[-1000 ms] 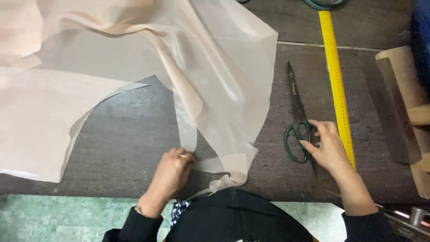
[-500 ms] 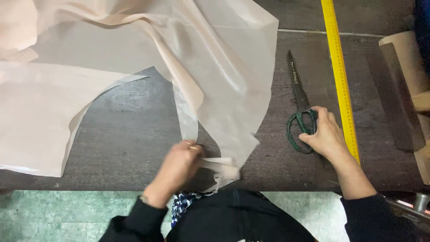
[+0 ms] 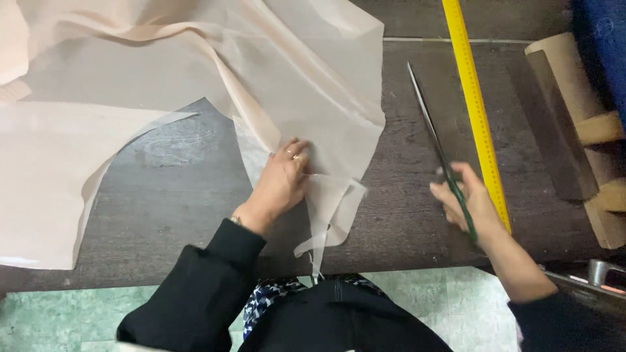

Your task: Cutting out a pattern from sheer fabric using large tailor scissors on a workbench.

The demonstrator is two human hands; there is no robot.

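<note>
A large sheet of thin peach fabric (image 3: 195, 72) is spread in folds over a dark wooden table (image 3: 176, 195). My left hand (image 3: 283, 179) lies flat on a fold of the fabric near the table's front edge, with a ring on one finger. A loose corner of fabric (image 3: 329, 215) hangs over the front edge beside it. My right hand (image 3: 466, 202) grips the green handles of long scissors (image 3: 430, 124), whose blades point away from me, tilted to the left. The scissors look shut.
A long yellow ruler (image 3: 473, 98) lies on the table just right of the scissors. Brown cardboard and wooden pieces (image 3: 574, 124) stand at the right edge, with blue material (image 3: 603, 45) behind. A metal tool (image 3: 596, 270) shows at lower right. Green floor lies below.
My left hand moved up and right along the fabric fold. My right hand closed on the scissor handles and swung the scissors leftward off their resting line beside the ruler.
</note>
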